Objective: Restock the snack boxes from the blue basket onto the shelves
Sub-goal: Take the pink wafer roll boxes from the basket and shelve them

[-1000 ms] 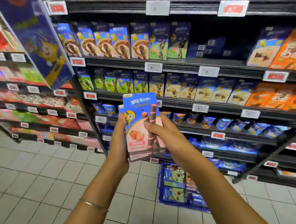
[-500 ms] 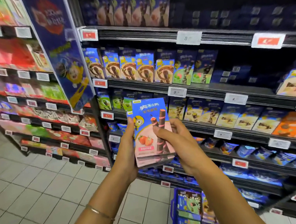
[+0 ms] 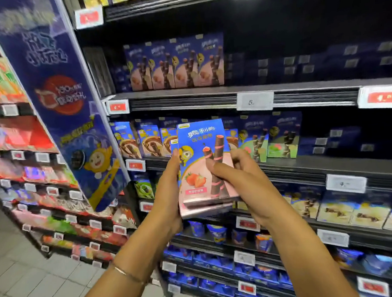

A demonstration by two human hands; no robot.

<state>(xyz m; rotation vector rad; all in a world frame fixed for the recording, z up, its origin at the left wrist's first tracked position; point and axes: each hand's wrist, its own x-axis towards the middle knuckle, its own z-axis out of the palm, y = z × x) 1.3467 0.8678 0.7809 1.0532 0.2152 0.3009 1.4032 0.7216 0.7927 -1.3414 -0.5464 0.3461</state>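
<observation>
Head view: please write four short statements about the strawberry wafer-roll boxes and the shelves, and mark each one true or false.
1. The left grip and the right grip both hold the stack of strawberry wafer-roll boxes. True.
2. The stack rests on a shelf. False: it is held in front of the shelves.
3. Similar pink-fronted boxes stand on a higher shelf. True.
4. The bracelet is on the right wrist. False: it is on the left wrist.

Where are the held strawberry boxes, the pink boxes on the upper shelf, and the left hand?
held strawberry boxes (image 3: 198, 162): head view, front box's face.
pink boxes on the upper shelf (image 3: 175, 64): head view, middle of row.
left hand (image 3: 168, 196): head view, middle of hand.
</observation>
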